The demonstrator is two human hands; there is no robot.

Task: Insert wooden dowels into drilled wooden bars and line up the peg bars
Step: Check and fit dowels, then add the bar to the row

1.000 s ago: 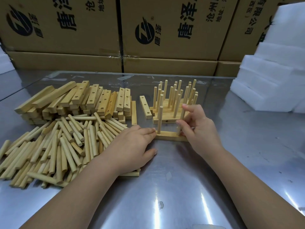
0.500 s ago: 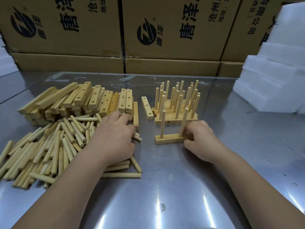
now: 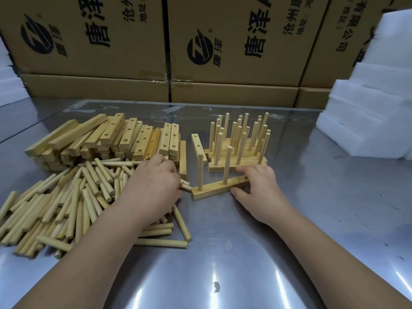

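peg bar (image 3: 214,188) is pinched at its end by right hand (image 3: 258,188); upright dowels (image 3: 227,166) just left of it | left hand (image 3: 153,186) is curled over loose dowels (image 3: 73,197); grasp cannot be told | judged light, stiff; best taken mid-length

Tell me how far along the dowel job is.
Done: a few peg bars stand lined up at the back. In hand: the right hand grips a two-peg bar; the left hand is in the loose dowels. Left: a big stack of empty bars.
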